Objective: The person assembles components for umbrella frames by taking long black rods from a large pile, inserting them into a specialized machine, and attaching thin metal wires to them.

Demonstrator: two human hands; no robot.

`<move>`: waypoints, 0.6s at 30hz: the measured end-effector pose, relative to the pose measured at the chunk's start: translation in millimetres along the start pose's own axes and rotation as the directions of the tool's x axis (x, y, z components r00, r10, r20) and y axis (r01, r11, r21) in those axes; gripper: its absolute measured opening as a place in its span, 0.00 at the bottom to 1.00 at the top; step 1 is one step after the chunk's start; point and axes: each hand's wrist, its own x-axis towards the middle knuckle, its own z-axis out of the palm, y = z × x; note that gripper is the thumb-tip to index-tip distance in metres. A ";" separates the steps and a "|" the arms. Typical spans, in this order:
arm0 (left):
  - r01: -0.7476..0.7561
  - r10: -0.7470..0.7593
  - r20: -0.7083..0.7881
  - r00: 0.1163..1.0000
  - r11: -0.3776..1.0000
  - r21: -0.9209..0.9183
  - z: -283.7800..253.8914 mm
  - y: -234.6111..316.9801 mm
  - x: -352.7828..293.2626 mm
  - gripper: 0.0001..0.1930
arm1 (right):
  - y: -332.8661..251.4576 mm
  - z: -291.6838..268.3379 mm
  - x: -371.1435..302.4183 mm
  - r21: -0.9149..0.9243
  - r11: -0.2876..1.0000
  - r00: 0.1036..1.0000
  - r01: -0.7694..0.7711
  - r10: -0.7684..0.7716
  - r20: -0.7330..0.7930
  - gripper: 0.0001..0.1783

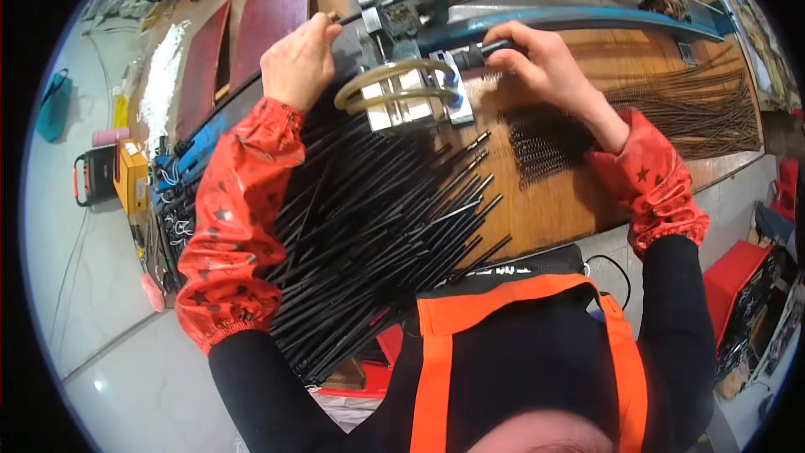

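A small bench machine (394, 101) with metal blocks and curved yellowish clear tubes stands at the table's far middle. My left hand (298, 63) is at its left side, fingers closed on the end of a thin black rod (356, 15) that runs toward the machine. On the other side, my right hand (541, 63) curls its thumb and fingers around the end of a black cylindrical part (476, 54) at the machine's right block. Its fingertips are partly hidden. Below the machine spreads a big heap of thin black rods (377, 218), some with shiny tips.
Many thin coiled springs (545, 147) and dark wires (704, 113) lie on the wooden table (520, 222) at right. Blue metal rails (579, 17) extend behind my right hand. Dark red boards (272, 13) stand at far left. A red box (734, 294) is at the lower right.
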 end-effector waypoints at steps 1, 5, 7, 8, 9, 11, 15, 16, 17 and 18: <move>-0.060 0.059 -0.052 0.997 0.998 -0.006 1.2 -1.6 1.6 0.08 | 0.1 -0.8 1.7 0.043 0.996 0.995 -0.076 0.073 0.066 0.19; -0.311 0.327 -0.266 0.907 0.945 0.101 9.3 -53.1 9.7 0.05 | 23.3 -3.6 -30.6 -0.425 0.882 0.946 0.206 -0.068 0.317 0.20; -0.182 0.215 -0.091 0.973 0.943 0.279 9.6 -122.7 -17.2 0.05 | 24.5 1.3 -34.5 -0.325 0.939 0.941 0.113 0.003 0.338 0.16; -0.121 0.120 -0.021 0.993 0.992 -0.027 12.9 -138.2 -29.8 0.09 | 25.8 4.6 -28.3 -0.326 0.944 0.932 0.045 0.078 0.355 0.15; -0.150 0.155 -0.078 0.985 0.987 0.058 9.2 -129.0 -29.0 0.08 | 26.2 2.4 -26.1 -0.354 0.934 0.917 -0.043 0.177 0.357 0.14; -0.184 0.230 -0.181 0.956 0.953 0.242 -8.0 -112.7 -31.4 0.06 | 21.9 6.0 -22.5 -0.387 0.920 0.919 0.065 0.096 0.383 0.17; -0.056 0.042 0.121 0.992 0.991 0.119 -45.1 -63.1 -82.9 0.04 | 23.1 2.4 -26.7 -0.397 0.917 0.906 0.039 0.135 0.401 0.17; -0.170 0.174 0.038 0.984 0.982 -0.086 -59.9 -39.1 -95.3 0.05 | 19.7 1.0 -23.2 -0.396 0.918 0.902 0.025 0.150 0.404 0.17; -0.086 0.123 0.259 0.958 0.985 -0.150 -80.3 -3.7 -116.1 0.08 | 17.6 3.7 -20.8 -0.385 0.921 0.913 0.057 0.108 0.393 0.17; -0.117 0.201 0.315 0.928 0.957 -0.267 -90.0 23.7 -132.8 0.09 | 13.6 5.5 -20.6 -0.382 0.920 0.924 0.085 0.070 0.376 0.17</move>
